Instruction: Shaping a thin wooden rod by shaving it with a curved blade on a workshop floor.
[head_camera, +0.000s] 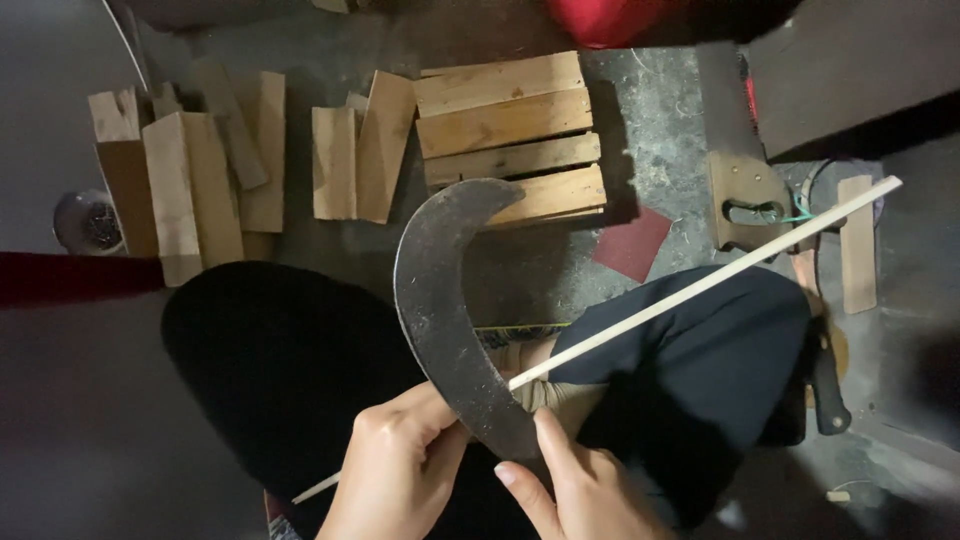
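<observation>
Both hands (480, 470) grip sickle blade (440, 300) against stick (700, 285); wood blocks (500, 130) beyond

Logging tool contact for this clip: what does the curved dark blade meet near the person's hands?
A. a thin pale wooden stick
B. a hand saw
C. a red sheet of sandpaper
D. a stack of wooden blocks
A: the curved blade, held by the left hand and right hand, crosses the thin stick just above them; the wooden blocks lie apart on the floor.
</observation>
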